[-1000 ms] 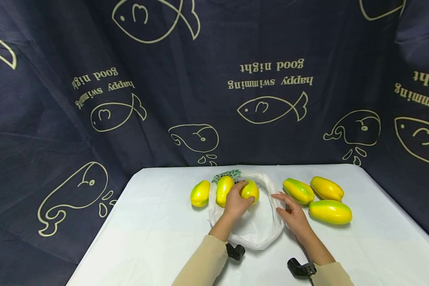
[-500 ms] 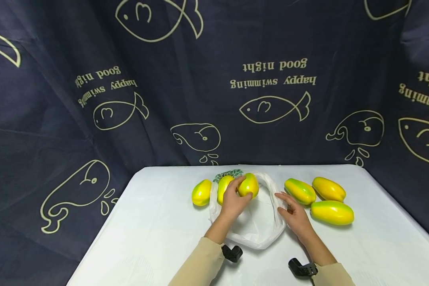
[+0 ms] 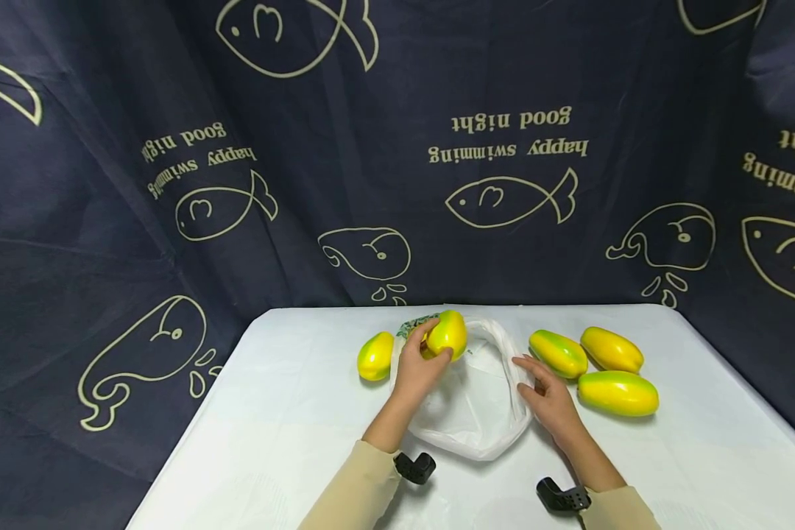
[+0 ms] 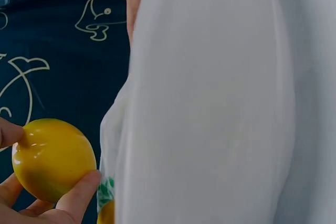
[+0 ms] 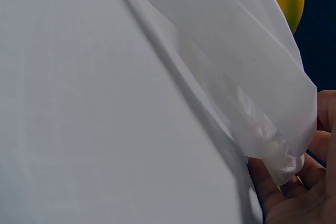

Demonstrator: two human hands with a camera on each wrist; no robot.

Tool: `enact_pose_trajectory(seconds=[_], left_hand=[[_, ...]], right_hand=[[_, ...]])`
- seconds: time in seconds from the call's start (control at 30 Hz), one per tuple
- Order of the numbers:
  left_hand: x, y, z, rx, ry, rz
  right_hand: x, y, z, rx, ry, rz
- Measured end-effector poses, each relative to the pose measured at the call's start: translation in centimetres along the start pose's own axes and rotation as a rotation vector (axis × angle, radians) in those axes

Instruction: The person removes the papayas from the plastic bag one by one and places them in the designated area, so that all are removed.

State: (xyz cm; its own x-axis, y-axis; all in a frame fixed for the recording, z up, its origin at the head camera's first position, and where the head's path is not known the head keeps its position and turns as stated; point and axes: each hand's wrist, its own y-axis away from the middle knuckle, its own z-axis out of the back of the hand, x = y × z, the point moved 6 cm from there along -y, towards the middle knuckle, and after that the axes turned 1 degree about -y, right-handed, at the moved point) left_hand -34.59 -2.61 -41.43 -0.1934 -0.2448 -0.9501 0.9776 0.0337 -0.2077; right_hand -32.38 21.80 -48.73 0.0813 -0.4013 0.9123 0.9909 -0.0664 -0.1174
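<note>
My left hand (image 3: 414, 372) grips a glossy yellow-green papaya (image 3: 449, 335) between thumb and fingers, raised over the far left part of a white plastic bag (image 3: 473, 423). The left wrist view shows the same papaya (image 4: 55, 158) held at its sides. At the bag's right rim, my right hand (image 3: 551, 401) holds the plastic between thumb and fingers; a bunched corner of the bag (image 5: 283, 156) lies against those fingers in the right wrist view. Another papaya is mostly hidden behind my left hand; a bit of yellow fruit (image 4: 106, 213) shows beside the bag's green print.
One papaya (image 3: 375, 356) lies left of the bag. To the right lie three more: a greenish papaya (image 3: 559, 353), a back papaya (image 3: 612, 350) and a front papaya (image 3: 618, 393). A dark printed curtain (image 3: 371, 184) hangs behind the white table (image 3: 271, 427).
My left hand has lifted the papaya up out of the bag and moved slightly left with it. The right hand stays at the bag's right rim.
</note>
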Motion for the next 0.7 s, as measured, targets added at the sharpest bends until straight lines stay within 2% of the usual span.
enact_pose_trajectory(seconds=[0.27, 0.53, 0.7], left_hand=[[0.0, -0.3, 2.3, -0.043, 0.091, -0.005], [-0.2, -0.7, 5.3, -0.091, 0.045, 0.004], [-0.1, -0.9, 7.4, -0.125, 0.012, -0.06]], right_hand=[[-0.1, 0.0, -0.1, 0.005, 0.015, -0.01], [-0.3, 0.0, 0.0, 0.004, 0.009, 0.005], [0.0, 0.0, 0.0, 0.009, -0.011, 0.027]])
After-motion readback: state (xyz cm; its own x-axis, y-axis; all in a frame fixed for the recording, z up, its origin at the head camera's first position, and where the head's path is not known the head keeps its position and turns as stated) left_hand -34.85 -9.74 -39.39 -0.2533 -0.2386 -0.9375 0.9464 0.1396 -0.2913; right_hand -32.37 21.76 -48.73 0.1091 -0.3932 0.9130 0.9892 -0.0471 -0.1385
